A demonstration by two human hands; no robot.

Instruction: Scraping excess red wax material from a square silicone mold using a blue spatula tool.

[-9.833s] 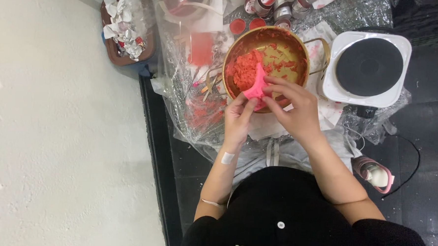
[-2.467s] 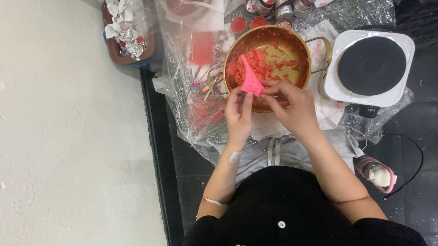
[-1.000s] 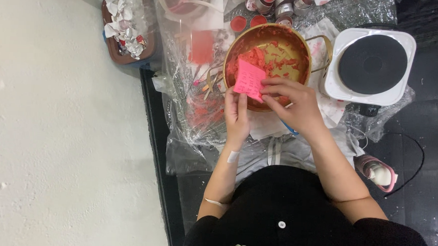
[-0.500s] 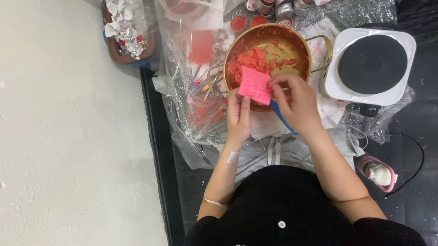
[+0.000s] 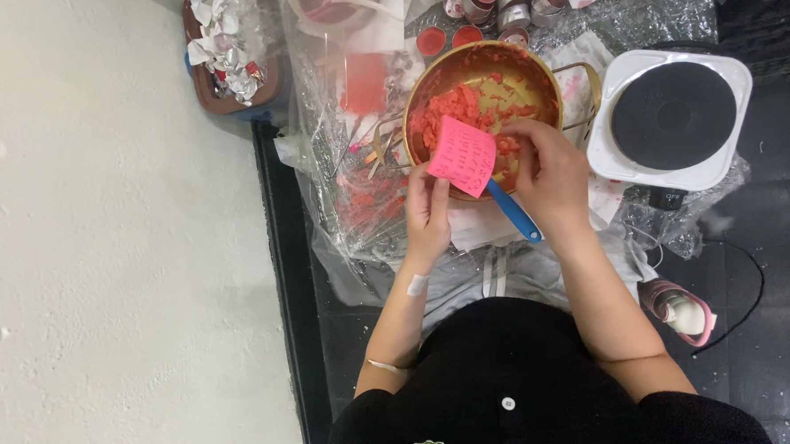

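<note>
Here the left hand (image 5: 428,213) is pinching a pink note (image 5: 462,156) over the gold pot (image 5: 437,73) of red crumbs (image 5: 449,104), the right hand (image 5: 552,177) gripping a blue-handled tool (image 5: 515,213) at its near rim, beside the white hotplate (image 5: 670,119).

The person's left hand (image 5: 428,216) pinched the lower edge of a pink square note (image 5: 463,156), holding it flat and tilted over the near rim of a gold pot (image 5: 437,80). Red-orange crumbled stuff (image 5: 449,107) lay heaped in the pot's left half. The right hand (image 5: 552,180) was closed around a blue-handled tool (image 5: 513,211), whose handle stuck out toward the person's body. Just right of the pot stood a white hotplate (image 5: 670,116) with a black disc. Crinkled clear plastic sheet (image 5: 343,193) lay beneath, and small round tins (image 5: 502,12) clustered beyond the pot.
</note>
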